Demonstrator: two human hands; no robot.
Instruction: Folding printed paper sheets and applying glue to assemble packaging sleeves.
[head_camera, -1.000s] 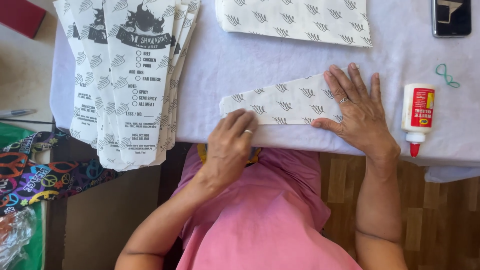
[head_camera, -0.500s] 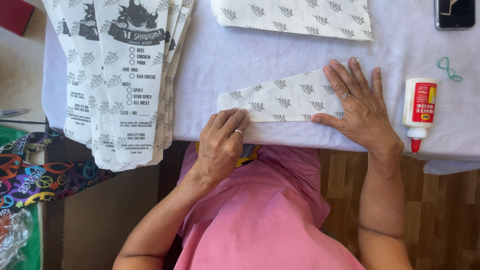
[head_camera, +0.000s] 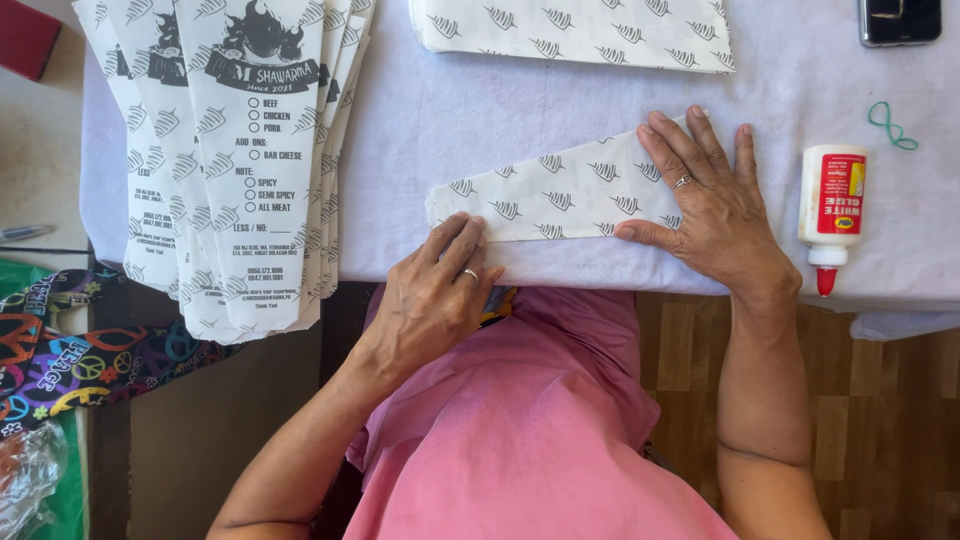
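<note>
A folded paper wrapper (head_camera: 560, 195) lies on the table (head_camera: 560, 100) at its near edge, tapering toward the left. The left hand (head_camera: 435, 295) rests on its near-left end; the right hand (head_camera: 705, 195) lies flat on its right end. A stack of printed sleeves (head_camera: 240, 150) lies to the left, overhanging the near edge. Further sheets (head_camera: 575, 30) lie beyond the wrapper at the far side. A glue bottle (head_camera: 832, 210) lies just right of the right hand, a rubber band (head_camera: 890, 125) beyond it, a phone (head_camera: 900, 18) at the far right.

One head-worn camera looks steeply down, close over the table edge (head_camera: 600, 280) and lap.
</note>
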